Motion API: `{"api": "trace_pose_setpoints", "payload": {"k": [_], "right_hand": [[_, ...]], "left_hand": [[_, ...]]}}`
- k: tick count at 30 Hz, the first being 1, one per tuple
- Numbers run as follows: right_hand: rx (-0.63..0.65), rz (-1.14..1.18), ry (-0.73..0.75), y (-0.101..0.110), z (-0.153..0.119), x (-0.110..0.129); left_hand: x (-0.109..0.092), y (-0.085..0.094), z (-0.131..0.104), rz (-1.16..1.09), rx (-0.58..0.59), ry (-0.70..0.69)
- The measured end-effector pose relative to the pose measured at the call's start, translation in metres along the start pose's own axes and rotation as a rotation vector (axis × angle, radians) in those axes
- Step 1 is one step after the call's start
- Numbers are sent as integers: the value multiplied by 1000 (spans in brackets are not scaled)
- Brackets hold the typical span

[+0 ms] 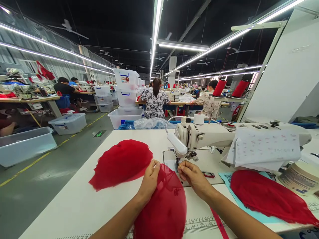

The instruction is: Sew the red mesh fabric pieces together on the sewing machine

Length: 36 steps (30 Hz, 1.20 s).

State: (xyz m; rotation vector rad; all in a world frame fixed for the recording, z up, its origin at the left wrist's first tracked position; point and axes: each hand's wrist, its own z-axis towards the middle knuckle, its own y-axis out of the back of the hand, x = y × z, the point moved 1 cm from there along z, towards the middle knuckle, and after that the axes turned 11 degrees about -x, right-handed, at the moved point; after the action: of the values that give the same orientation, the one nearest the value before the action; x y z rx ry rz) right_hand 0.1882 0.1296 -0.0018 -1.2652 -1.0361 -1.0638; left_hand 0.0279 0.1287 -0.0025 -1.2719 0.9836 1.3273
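My left hand (150, 179) pinches the upper left edge of a sheer red fabric piece (165, 202), which hangs down over the table's front edge toward me. Just right of the needle and presser foot (177, 162) of a white sewing machine (199, 134), my right hand (193, 177) is closed in a pinch; what lies between its fingertips is too small to make out. A second red fabric piece (122, 162) lies flat at left. Below my right wrist runs a narrow red strip (219, 223).
At right, more red fabric (264, 196) lies on light blue paper (225, 179), beside a white tub (300, 177). A printed sheet (267, 147) drapes over the machine. Red thread cones (219, 88) stand behind. Plastic bins (126, 114) and seated co-workers (156, 99) are beyond the table.
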Motion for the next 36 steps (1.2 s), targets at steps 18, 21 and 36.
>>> {"api": "trace_pose_setpoints", "payload": {"k": [18,21,36], "right_hand": [[-255,-1628,906,77,-19,-7],[-149,-1485,653,79,-22,-5],[149,-582,269,-6,5,-5]], "left_hand": [[11,-1,0,328,11,-307],[9,-1,0,331,25,-325],[2,1,-4,294,-16,-381]]}}
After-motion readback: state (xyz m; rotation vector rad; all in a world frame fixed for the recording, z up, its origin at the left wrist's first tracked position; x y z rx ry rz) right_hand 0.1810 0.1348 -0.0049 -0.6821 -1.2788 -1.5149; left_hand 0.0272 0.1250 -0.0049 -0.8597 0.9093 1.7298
